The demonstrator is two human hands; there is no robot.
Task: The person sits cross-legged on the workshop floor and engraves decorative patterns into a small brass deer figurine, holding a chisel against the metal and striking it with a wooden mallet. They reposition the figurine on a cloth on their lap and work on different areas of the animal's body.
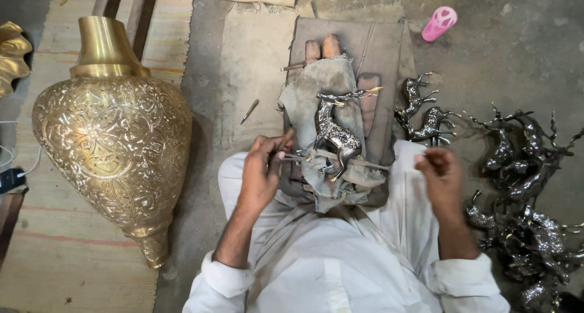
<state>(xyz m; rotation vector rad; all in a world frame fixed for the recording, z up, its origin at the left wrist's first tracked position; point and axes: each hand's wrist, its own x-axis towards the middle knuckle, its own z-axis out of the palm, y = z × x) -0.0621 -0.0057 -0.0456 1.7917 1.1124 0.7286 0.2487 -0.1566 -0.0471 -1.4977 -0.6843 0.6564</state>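
Left hand [260, 174] is clenched around a thin rod-like tool [285, 141]; its tip sits by the rear of the silver deer figurine [333, 133], but the fingers hide the contact point, so can't tell if it touches. The deer lies on its side on a grey cloth [316, 88] draped over a dark work board [389, 51], centre of scene, just far of the person's lap. The cloth covers most of what's under it; only wooden block ends [322, 47] stick out at the far edge. Right hand [439, 176] hovers right of the board, fingers curled and pinched together; can't tell whether they hold anything, nothing readable between the tips. Two more silver deer [420, 112] lie just right of the board, and a heap of dark unpolished deer [526, 191] further right is tangled, individual pieces hard to separate, cut off by the frame edge. A large engraved brass vase [112, 142] lies on the striped mat [61, 252] at left. A small pointed punch [249, 111] rests on the floor left of the board. A pink plastic object [439, 23] sits far right, kind unclear. A gold piece [12, 51] at far left is mostly cropped.
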